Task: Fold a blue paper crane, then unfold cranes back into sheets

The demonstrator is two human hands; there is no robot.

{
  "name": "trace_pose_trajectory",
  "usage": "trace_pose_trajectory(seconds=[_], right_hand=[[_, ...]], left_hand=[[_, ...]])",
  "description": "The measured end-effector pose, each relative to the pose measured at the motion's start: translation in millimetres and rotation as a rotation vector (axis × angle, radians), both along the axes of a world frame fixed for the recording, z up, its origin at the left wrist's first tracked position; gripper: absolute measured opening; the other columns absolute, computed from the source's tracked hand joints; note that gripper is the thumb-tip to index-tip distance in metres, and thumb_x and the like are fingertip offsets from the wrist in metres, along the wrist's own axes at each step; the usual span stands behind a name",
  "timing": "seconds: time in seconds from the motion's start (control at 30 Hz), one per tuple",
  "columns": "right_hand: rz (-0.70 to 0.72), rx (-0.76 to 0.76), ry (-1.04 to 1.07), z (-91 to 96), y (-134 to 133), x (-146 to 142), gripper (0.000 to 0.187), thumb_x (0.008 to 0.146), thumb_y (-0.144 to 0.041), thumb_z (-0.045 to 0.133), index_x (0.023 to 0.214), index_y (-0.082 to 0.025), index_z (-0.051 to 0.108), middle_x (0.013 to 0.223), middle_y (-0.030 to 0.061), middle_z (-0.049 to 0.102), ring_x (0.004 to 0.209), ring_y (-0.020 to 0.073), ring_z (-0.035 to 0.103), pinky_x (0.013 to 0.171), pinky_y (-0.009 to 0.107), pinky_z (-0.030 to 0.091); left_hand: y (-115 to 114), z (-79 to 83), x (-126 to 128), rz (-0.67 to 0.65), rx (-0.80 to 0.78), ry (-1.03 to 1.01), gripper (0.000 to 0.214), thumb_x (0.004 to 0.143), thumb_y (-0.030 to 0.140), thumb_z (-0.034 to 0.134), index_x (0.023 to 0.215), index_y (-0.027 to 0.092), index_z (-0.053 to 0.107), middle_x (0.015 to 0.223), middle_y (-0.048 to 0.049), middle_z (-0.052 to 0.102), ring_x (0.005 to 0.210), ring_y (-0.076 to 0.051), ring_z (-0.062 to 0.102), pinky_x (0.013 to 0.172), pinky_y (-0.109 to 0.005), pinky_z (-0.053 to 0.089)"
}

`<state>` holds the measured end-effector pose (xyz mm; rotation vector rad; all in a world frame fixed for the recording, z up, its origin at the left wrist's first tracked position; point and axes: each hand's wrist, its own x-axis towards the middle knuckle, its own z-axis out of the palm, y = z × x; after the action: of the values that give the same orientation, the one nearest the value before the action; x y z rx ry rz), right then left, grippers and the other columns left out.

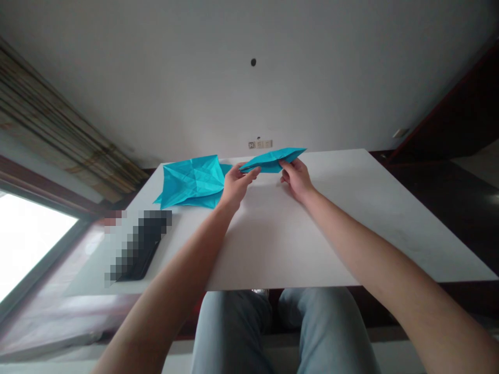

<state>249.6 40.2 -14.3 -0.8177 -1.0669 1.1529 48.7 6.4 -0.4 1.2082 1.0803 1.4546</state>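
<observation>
A folded piece of turquoise paper, long and pointed at both ends, is held just above the far part of the white table. My left hand pinches its left tip between thumb and fingers. My right hand grips its right underside with curled fingers. Left of my left hand, a second creased turquoise sheet lies flat on the table, partly unfolded.
A dark flat object, partly pixelated, lies near the table's left edge. A window and curtain are on the left. The white wall with sockets stands behind the table. My knees show under the near edge.
</observation>
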Motion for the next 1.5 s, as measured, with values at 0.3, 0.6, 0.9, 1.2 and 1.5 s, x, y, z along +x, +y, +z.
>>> trace_pose_trajectory(seconds=[0.3, 0.6, 0.9, 1.2, 1.5], right_hand=[[0.016, -0.009, -0.035, 0.9, 0.6, 2.1, 0.052, 0.07, -0.06, 0.1, 0.087, -0.029, 0.062, 0.059, -0.0119, 0.044, 0.05, 0.0092, 0.034, 0.052, 0.029, 0.043], [-0.1, 0.035, -0.023, 1.3, 4.4, 6.0, 0.055, 0.073, -0.068, 0.094, 0.086, -0.03, 0.057, 0.066, -0.0097, 0.045, 0.053, 0.01, 0.034, 0.053, 0.029, 0.041], [-0.138, 0.052, -0.031, 0.0, 6.4, 10.0, 0.058, 0.073, -0.072, 0.094, 0.09, -0.03, 0.057, 0.071, -0.0086, 0.047, 0.055, 0.0102, 0.035, 0.054, 0.029, 0.041], [-0.137, 0.037, -0.008, -2.9, 9.6, 12.5, 0.06, 0.071, -0.071, 0.097, 0.089, -0.03, 0.057, 0.073, -0.0084, 0.045, 0.056, 0.0102, 0.035, 0.055, 0.03, 0.042], [-0.13, 0.008, 0.004, -2.2, 8.0, 10.7, 0.058, 0.071, -0.069, 0.099, 0.081, -0.029, 0.059, 0.063, -0.0086, 0.044, 0.055, 0.0109, 0.037, 0.054, 0.029, 0.041]], left_hand=[[-0.3, 0.7, -1.5, 0.038, -0.017, -0.026, 0.039, 0.069, 0.04, 0.1, 0.096, 0.02, 0.081, 0.084, -0.0027, 0.08, 0.083, -0.017, 0.072, 0.081, -0.03, 0.056], [5.5, -6.6, -8.5, 0.053, -0.06, 0.043, 0.04, 0.07, 0.047, 0.102, 0.091, 0.019, 0.082, 0.079, -0.0018, 0.076, 0.074, -0.014, 0.066, 0.074, -0.029, 0.051], [10.6, -7.2, -12.4, 0.072, -0.127, -0.107, 0.036, 0.073, 0.041, 0.101, 0.098, 0.025, 0.081, 0.087, -0.0001, 0.075, 0.081, -0.012, 0.07, 0.072, -0.025, 0.053], [14.1, -6.3, -12.1, 0.147, -0.173, -0.21, 0.029, 0.078, 0.032, 0.1, 0.097, 0.027, 0.079, 0.082, 0.0023, 0.071, 0.074, -0.01, 0.066, 0.067, -0.023, 0.052], [19.6, -4.1, -20.7, 0.319, -0.116, -0.133, 0.024, 0.089, 0.042, 0.086, 0.104, 0.028, 0.075, 0.106, -0.0031, 0.08, 0.088, -0.014, 0.073, 0.072, -0.024, 0.055]])
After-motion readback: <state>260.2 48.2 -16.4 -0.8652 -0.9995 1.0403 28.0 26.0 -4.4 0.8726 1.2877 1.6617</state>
